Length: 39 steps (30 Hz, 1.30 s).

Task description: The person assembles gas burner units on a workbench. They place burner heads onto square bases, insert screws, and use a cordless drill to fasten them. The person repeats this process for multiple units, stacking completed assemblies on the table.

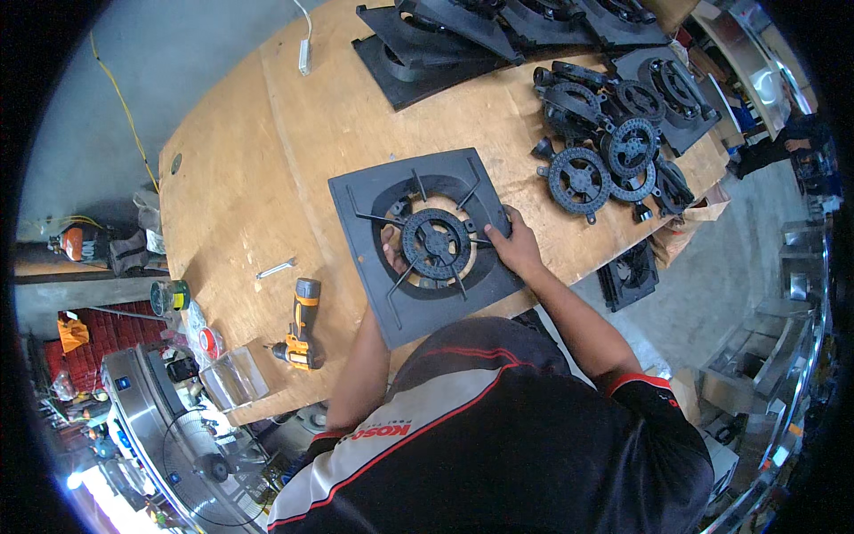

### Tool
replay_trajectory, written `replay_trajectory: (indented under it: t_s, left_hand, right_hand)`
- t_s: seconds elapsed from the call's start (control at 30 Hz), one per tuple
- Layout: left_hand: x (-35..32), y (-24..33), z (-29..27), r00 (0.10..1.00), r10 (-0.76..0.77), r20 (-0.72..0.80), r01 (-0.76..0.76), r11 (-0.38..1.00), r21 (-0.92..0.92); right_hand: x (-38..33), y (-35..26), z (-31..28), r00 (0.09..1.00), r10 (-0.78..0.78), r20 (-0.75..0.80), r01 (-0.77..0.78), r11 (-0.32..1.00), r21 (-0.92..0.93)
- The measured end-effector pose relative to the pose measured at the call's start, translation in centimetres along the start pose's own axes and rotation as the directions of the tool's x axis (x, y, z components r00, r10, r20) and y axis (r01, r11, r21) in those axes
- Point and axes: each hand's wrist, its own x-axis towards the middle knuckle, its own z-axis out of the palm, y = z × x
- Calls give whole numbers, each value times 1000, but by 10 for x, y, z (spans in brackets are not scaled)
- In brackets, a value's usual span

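Observation:
A black square stove grate plate (381,303) with thin support prongs is held up at the table's near edge, in front of my body. Within its round opening sits a black burner ring (436,244). My right hand (516,246) grips the plate's right edge, thumb on top and fingers around the side. My left hand (391,247) reaches from underneath, its fingers showing through the opening against the burner ring's left side. The plate hides the rest of that hand.
On the wooden table (240,191), an orange-and-black cordless drill (303,325) and a wrench (276,268) lie to the left. Several loose burner rings (580,178) are heaped at the right. More black plates (427,53) are stacked along the far side. A white connector (305,55) hangs on a cable.

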Motion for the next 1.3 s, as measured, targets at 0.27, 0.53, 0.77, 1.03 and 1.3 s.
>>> replay_trajectory:
  t_s: [0.27, 0.53, 0.77, 1.03, 1.3]
  left_hand:
    - [-22, 3, -13, 954, 238, -181, -205, 961, 186]
    - [-23, 16, -7, 974, 169, 148, -78, 872, -483]
    - [-47, 19, 22, 938, 96, -332, -125, 990, -67]
    - [-61, 21, 34, 934, 142, -328, -90, 981, 169]
    - [-67, 21, 52, 942, 100, -319, -112, 994, -19]
  right_hand:
    - [14, -5, -1, 995, -102, 14, 102, 995, 12]
    - [30, -1, -10, 987, -156, 44, 154, 987, 54]
    - [34, 15, -13, 977, -183, 112, 177, 982, 63]
    - [42, -4, -20, 951, -198, 239, 234, 963, -135]
    - [50, 3, -28, 906, -330, 266, 366, 926, -95]
